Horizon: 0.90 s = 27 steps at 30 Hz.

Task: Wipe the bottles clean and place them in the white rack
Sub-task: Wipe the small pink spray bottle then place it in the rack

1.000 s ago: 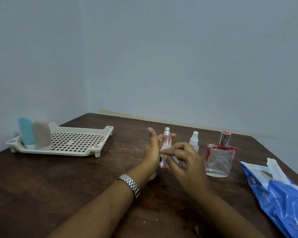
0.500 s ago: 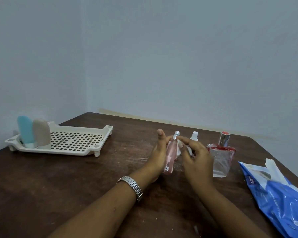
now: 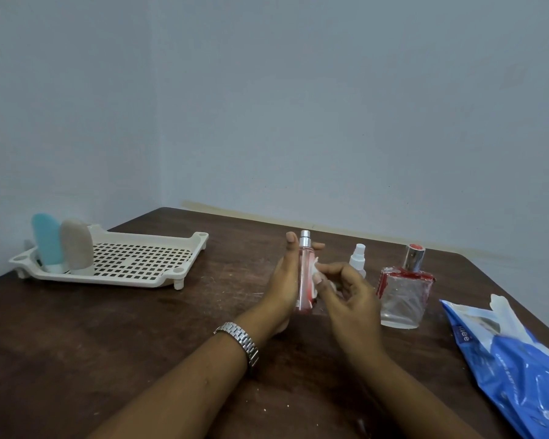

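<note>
Above the brown tabletop (image 3: pixel 140 327), mid-frame, the left hand (image 3: pixel 284 286) held a pink bottle (image 3: pixel 305 270) upright and the right hand (image 3: pixel 351 301) pinched a white wipe (image 3: pixel 314 270) against it.

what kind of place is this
Likely a plain room at home: a worn wooden table against bare blue-grey walls, with a square glass bottle, a white rack and a blue wipes pack.

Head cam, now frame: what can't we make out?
Head view only:
pink bottle: far side hidden by left hand.
wipe: mostly covered by right hand.
white spray bottle: lower body behind right hand.
blue pack: cut off by right edge, print blurred.
</note>
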Each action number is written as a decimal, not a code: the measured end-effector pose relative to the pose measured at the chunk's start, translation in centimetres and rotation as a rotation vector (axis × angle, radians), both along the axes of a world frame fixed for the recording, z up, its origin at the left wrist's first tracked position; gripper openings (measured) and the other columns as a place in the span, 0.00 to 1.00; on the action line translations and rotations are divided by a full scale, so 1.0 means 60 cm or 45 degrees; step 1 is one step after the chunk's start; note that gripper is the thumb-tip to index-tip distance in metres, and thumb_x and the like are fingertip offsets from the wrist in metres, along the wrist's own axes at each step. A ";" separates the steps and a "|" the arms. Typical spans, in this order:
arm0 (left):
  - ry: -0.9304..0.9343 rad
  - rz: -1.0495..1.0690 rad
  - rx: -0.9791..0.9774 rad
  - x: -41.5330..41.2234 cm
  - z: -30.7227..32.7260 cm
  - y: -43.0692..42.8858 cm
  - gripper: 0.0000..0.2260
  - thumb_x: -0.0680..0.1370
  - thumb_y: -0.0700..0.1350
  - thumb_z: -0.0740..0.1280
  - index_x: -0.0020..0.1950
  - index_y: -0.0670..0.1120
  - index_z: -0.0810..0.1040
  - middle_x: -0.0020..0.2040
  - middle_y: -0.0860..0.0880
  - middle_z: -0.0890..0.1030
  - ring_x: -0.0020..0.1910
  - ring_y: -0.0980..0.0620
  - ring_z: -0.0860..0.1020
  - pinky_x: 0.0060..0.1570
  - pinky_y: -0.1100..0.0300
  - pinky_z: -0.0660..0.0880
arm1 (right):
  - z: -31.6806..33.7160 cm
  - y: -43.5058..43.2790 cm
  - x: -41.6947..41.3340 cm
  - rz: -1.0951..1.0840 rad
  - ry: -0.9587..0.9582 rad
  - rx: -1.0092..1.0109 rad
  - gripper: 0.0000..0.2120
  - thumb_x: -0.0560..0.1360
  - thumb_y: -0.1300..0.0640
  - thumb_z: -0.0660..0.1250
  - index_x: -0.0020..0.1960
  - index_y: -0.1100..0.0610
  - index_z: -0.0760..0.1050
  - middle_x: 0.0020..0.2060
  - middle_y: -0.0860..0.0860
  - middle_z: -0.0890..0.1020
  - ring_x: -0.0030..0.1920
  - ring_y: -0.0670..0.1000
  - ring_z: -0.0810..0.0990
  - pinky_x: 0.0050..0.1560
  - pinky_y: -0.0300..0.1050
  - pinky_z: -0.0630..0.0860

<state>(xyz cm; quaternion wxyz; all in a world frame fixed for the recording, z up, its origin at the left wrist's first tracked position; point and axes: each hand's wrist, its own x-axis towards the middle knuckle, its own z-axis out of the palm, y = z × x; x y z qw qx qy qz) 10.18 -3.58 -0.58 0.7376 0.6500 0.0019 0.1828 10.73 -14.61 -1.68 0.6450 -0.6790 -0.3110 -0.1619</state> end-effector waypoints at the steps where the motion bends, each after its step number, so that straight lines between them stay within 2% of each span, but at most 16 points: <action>1: 0.001 0.030 -0.012 0.002 -0.001 0.005 0.33 0.69 0.71 0.47 0.55 0.52 0.80 0.47 0.46 0.82 0.48 0.46 0.81 0.49 0.49 0.79 | -0.001 0.001 -0.002 0.038 0.011 -0.011 0.07 0.74 0.64 0.68 0.47 0.53 0.79 0.41 0.46 0.82 0.43 0.42 0.80 0.41 0.32 0.76; 4: -0.005 0.109 0.019 0.006 -0.006 0.013 0.33 0.69 0.75 0.50 0.50 0.52 0.81 0.43 0.47 0.81 0.44 0.46 0.81 0.43 0.52 0.77 | -0.002 0.004 -0.005 0.112 0.068 -0.009 0.08 0.73 0.65 0.68 0.48 0.53 0.79 0.43 0.47 0.82 0.45 0.41 0.80 0.43 0.32 0.76; 6: -0.043 0.134 0.024 0.008 -0.008 0.012 0.32 0.67 0.75 0.53 0.49 0.53 0.82 0.44 0.47 0.83 0.44 0.46 0.83 0.44 0.51 0.79 | 0.000 0.003 -0.003 0.144 0.143 0.052 0.08 0.74 0.64 0.67 0.50 0.54 0.78 0.45 0.48 0.83 0.46 0.42 0.81 0.43 0.34 0.77; 9: -0.100 0.098 -0.010 0.005 -0.004 0.010 0.29 0.70 0.68 0.53 0.56 0.50 0.80 0.47 0.45 0.84 0.48 0.46 0.83 0.49 0.52 0.80 | 0.002 0.000 0.003 0.191 0.278 0.147 0.09 0.75 0.62 0.66 0.54 0.56 0.77 0.46 0.49 0.83 0.47 0.45 0.82 0.43 0.37 0.79; 12: -0.098 0.067 0.054 0.005 -0.011 0.005 0.27 0.72 0.65 0.52 0.58 0.52 0.79 0.49 0.49 0.84 0.48 0.51 0.83 0.47 0.58 0.80 | 0.004 0.000 0.007 0.151 0.259 0.135 0.08 0.76 0.61 0.64 0.55 0.55 0.77 0.46 0.50 0.84 0.47 0.46 0.82 0.43 0.38 0.79; 14: -0.065 0.028 0.105 0.004 -0.016 -0.007 0.26 0.73 0.65 0.51 0.60 0.54 0.78 0.52 0.49 0.83 0.49 0.53 0.83 0.47 0.61 0.80 | 0.006 0.000 0.011 0.141 0.259 0.182 0.09 0.77 0.61 0.62 0.55 0.54 0.77 0.49 0.49 0.83 0.49 0.46 0.82 0.47 0.41 0.79; 17: -0.053 -0.001 0.110 0.008 -0.026 -0.018 0.25 0.74 0.67 0.51 0.60 0.59 0.78 0.65 0.47 0.75 0.57 0.53 0.80 0.54 0.60 0.78 | 0.004 -0.004 0.020 0.203 0.331 0.188 0.10 0.79 0.60 0.60 0.57 0.53 0.76 0.52 0.49 0.83 0.53 0.48 0.81 0.54 0.50 0.77; 20: -0.069 0.026 0.110 0.008 -0.025 -0.013 0.19 0.77 0.63 0.50 0.57 0.61 0.76 0.67 0.50 0.70 0.60 0.56 0.77 0.58 0.62 0.76 | -0.003 -0.006 0.021 0.340 0.432 0.068 0.14 0.77 0.52 0.61 0.62 0.52 0.73 0.53 0.52 0.82 0.54 0.50 0.81 0.58 0.57 0.76; 21: -0.082 0.037 0.103 0.007 -0.024 -0.012 0.19 0.78 0.62 0.50 0.58 0.59 0.76 0.66 0.52 0.71 0.58 0.59 0.77 0.57 0.64 0.76 | -0.004 -0.005 0.020 0.403 0.449 0.048 0.16 0.76 0.50 0.61 0.63 0.51 0.73 0.54 0.52 0.82 0.56 0.50 0.80 0.59 0.56 0.75; 24: -0.151 0.114 0.063 0.003 -0.021 -0.010 0.22 0.80 0.57 0.50 0.64 0.49 0.75 0.57 0.59 0.71 0.48 0.68 0.78 0.45 0.73 0.74 | -0.003 -0.005 0.020 0.562 0.475 0.007 0.21 0.73 0.48 0.63 0.65 0.50 0.71 0.58 0.51 0.80 0.59 0.51 0.78 0.59 0.53 0.74; 25: -0.163 0.131 0.069 0.003 -0.020 -0.012 0.22 0.80 0.56 0.50 0.63 0.49 0.76 0.57 0.57 0.71 0.47 0.67 0.78 0.43 0.73 0.74 | -0.003 -0.007 0.021 0.590 0.485 -0.028 0.22 0.72 0.48 0.65 0.66 0.50 0.70 0.58 0.52 0.80 0.59 0.52 0.78 0.58 0.54 0.75; 27: -0.152 0.175 0.112 0.003 -0.018 -0.013 0.19 0.79 0.58 0.49 0.57 0.57 0.77 0.60 0.52 0.69 0.49 0.61 0.76 0.41 0.74 0.74 | -0.006 -0.010 0.021 0.606 0.531 -0.126 0.27 0.70 0.45 0.70 0.66 0.51 0.70 0.57 0.53 0.81 0.58 0.54 0.79 0.58 0.57 0.75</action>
